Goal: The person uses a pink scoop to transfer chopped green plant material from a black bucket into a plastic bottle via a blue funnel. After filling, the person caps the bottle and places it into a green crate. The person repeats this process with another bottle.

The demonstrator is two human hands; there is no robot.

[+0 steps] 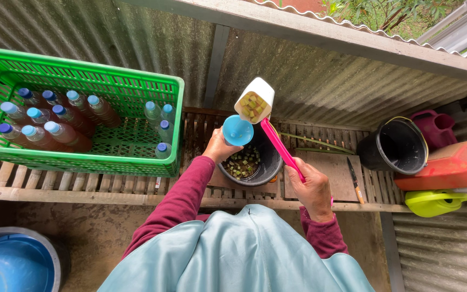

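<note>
A scoop of chopped pieces is held over a blue funnel at frame centre.

The pink-handled scoop (255,104) is gripped by the right hand (313,186); the blue funnel (238,130) is clasped by the left hand (218,148) above the black bowl (270,167).

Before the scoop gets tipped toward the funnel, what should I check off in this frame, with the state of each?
1. White square scoop on a pink handle loaded: ok, yellow-green chopped pieces fill it.
2. Right hand grip on the pink handle: ok, fingers closed around its lower end.
3. Left hand steadying the blue plastic funnel: ok, hand at its base.
4. Funnel seated in a bottle: cannot tell, whatever is below it is hidden.
5. Scoop mouth over the funnel: not ok, it sits up and to the right.
6. Black round bowl of chopped pieces underneath for spills: ok.
</note>
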